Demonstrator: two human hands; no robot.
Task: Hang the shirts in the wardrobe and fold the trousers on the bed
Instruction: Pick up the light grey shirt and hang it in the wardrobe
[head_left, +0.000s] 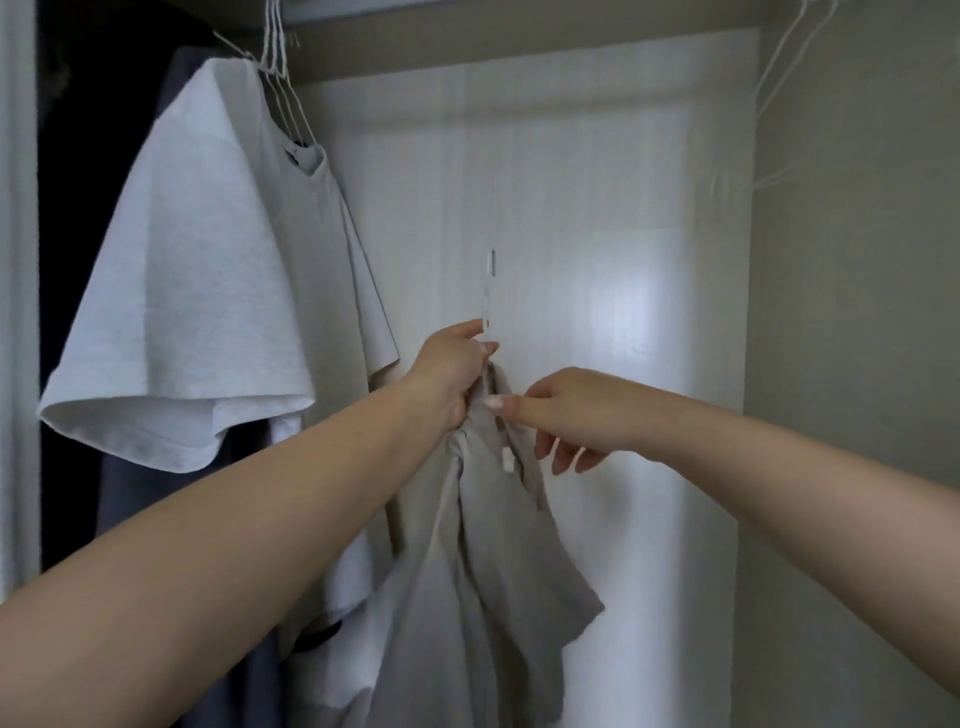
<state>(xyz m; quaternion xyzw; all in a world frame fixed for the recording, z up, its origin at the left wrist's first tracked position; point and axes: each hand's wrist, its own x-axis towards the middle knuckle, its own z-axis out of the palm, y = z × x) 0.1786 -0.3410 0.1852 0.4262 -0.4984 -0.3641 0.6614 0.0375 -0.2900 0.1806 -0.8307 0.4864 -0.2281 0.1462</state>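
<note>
The wardrobe (597, 208) fills the view, its pale back panel lit at 3 o'clock. White shirts (197, 291) already hang on wire hangers (283, 78) from the rail at 11 o'clock, with dark garments behind them at 9 o'clock; spare hangers (784, 67) sit at 1 o'clock. The shirt (483, 571) in work is beige and hangs bunched at centre, trailing toward 6 o'clock, apart from the hung shirts. The left hand (452, 374) is curled tight around its gathered collar together with the stem of a white hanger (489, 291), whose hook points to 12 o'clock. The right hand (566, 410) pinches a fold of the collar between thumb and forefinger just beside the left hand; its other fingers hang loosely curled. A small white tag (508, 460) shows below the collar. Handling judgement: the fabric is light, soft and limp, offers no stiffness, and will slide off a thin wire arm if pulled unevenly. Take hold at the collar and shoulder seams, spread each shoulder over a hanger arm, and carry by the hook.
</note>
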